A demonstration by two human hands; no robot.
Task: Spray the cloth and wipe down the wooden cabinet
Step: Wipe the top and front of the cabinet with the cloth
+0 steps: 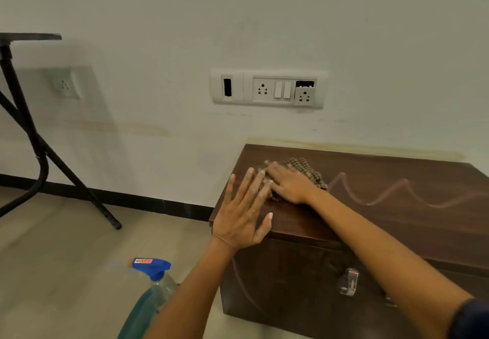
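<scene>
A low dark wooden cabinet [383, 206] stands against the wall at the right. On its top near the left end lies a crumpled checked cloth [304, 170]. My right hand [289, 184] lies flat on the cloth, fingers pointing left, pressing it onto the wood. My left hand [244, 213] hovers with spread fingers over the cabinet's left front corner, holding nothing. A spray bottle [152, 289] with a blue trigger head and blue-green liquid stands on the floor left of the cabinet, partly behind my left forearm.
A pale wavy streak [391, 193] runs across the cabinet top to the right of the cloth. A metal latch [349, 281] is on the cabinet front. A socket panel [270, 90] is on the wall above. Black table legs [34, 140] stand at the left on the tiled floor.
</scene>
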